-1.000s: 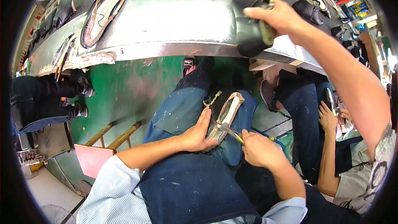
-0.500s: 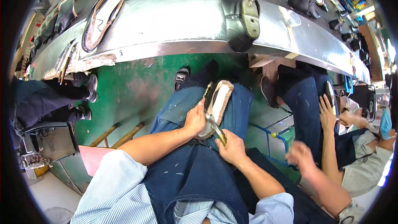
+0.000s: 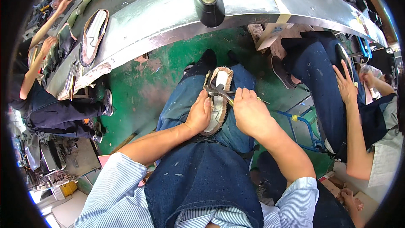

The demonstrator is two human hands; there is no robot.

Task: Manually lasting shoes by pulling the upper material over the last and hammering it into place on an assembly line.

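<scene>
An upside-down shoe [image 3: 218, 106] lies on my lap, its pale insole facing up and its gathered tan edge folded in around the rim. My left hand [image 3: 200, 112] is closed on the shoe's left side, the thumb lying along the edge. In my closed right hand [image 3: 252, 112] is a pair of metal pincers [image 3: 220, 90], reaching across the upper half of the shoe. The jaws meet the left edge; whether they bite the material cannot be made out. A thin pointed tip sticks out beyond the right hand.
Ahead runs a metal-topped bench [image 3: 160, 6] with a dark boot [image 3: 209, 10] at its edge and another upturned shoe [image 3: 93, 38] at left. Co-workers sit on both sides, one hand [image 3: 346, 85] resting on a shoe. A blue metal frame [image 3: 300, 120] stands right of my legs.
My right hand has moved forward and turned, carrying the pincers from the shoe's near part to its upper left edge. The view has shifted, and a left co-worker's raised arms now show.
</scene>
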